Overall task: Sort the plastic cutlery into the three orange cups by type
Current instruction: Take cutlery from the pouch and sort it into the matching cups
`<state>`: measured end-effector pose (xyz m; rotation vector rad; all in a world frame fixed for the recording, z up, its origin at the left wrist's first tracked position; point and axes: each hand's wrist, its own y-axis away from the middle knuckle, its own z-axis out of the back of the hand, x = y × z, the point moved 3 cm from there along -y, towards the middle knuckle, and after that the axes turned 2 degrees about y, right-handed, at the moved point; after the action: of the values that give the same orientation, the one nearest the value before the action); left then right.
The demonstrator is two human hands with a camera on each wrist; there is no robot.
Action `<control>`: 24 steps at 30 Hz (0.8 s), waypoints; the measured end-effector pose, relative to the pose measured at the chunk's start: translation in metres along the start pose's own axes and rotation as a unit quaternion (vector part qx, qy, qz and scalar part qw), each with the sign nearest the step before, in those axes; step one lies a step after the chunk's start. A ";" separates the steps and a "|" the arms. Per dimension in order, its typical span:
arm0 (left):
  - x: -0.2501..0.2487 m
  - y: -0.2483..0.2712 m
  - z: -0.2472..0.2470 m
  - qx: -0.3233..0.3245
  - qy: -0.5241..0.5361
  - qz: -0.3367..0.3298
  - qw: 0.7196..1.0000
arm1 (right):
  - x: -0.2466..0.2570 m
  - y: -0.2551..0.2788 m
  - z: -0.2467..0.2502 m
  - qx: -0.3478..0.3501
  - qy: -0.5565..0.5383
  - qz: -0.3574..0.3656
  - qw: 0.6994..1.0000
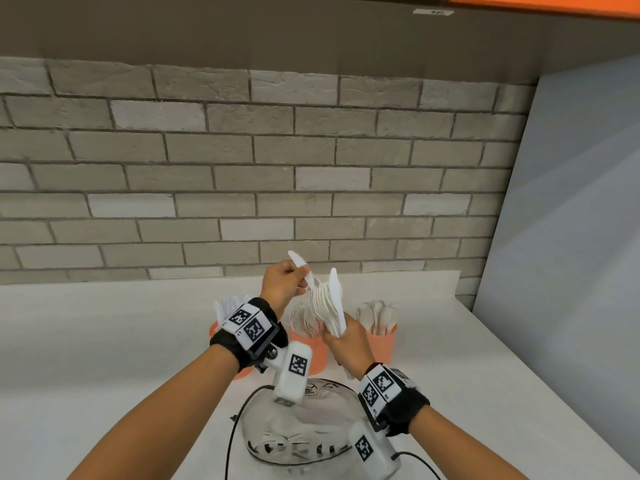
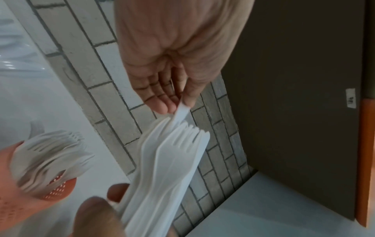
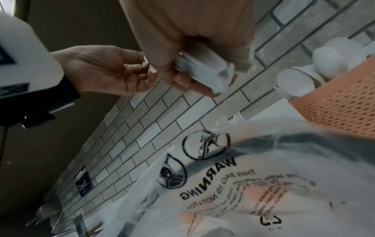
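Note:
My right hand (image 1: 337, 336) grips a bundle of white plastic cutlery (image 1: 327, 306) by the handles, upright above the cups; fork tines (image 2: 188, 133) show at its top. My left hand (image 1: 300, 278) pinches one white knife (image 1: 298, 260) at the top of the bundle, between thumb and fingertips (image 2: 162, 104). Three orange perforated cups stand in a row behind the hands. The left cup (image 1: 215, 330) is mostly hidden by my left wrist. Forks fill the middle cup (image 1: 310, 344), and the right cup (image 1: 382, 341) holds spoons (image 3: 332, 56).
A clear plastic bag (image 1: 294, 431) printed with a warning (image 3: 209, 179) lies on the white counter (image 1: 104, 341) under my wrists. A grey brick wall (image 1: 242, 168) stands close behind the cups. A pale panel (image 1: 571, 237) closes off the right side.

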<state>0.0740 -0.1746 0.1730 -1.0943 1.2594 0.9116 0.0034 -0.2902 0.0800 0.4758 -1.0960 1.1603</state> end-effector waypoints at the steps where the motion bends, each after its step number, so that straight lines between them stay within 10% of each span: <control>1: -0.005 -0.003 0.003 -0.017 0.031 -0.003 0.999 | 0.001 0.000 0.001 0.002 0.013 0.001 1.000; 8: -0.050 -0.017 0.029 -0.133 0.167 -0.113 0.970 | 0.003 0.006 0.015 -0.030 0.171 -0.010 0.985; 24: 0.033 0.027 -0.033 -0.044 -0.238 -0.009 0.970 | 0.012 0.003 0.015 -0.075 0.275 -0.058 0.957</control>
<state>0.0432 -0.2013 0.1373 -0.8817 0.8170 1.1448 -0.0060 -0.2947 0.0965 0.0816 -0.6537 1.0125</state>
